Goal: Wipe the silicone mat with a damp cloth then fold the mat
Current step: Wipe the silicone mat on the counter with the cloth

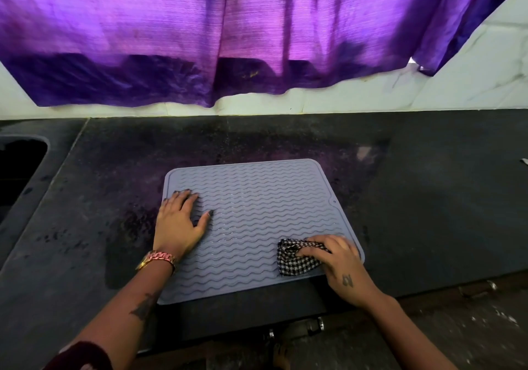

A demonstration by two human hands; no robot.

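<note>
A grey silicone mat (257, 207) with wavy ridges lies flat on the dark stone counter, its near edge close to the counter's front. My left hand (178, 222) rests flat on the mat's left side, fingers straight and spread. My right hand (338, 261) grips a bunched black-and-white checked cloth (294, 259) and holds it down on the mat's near right corner.
The dark counter (428, 198) stretches left and right of the mat. A sink opening (17, 167) sits at the far left. A purple curtain (228, 32) hangs over the white wall behind. The counter's front edge runs just below the mat.
</note>
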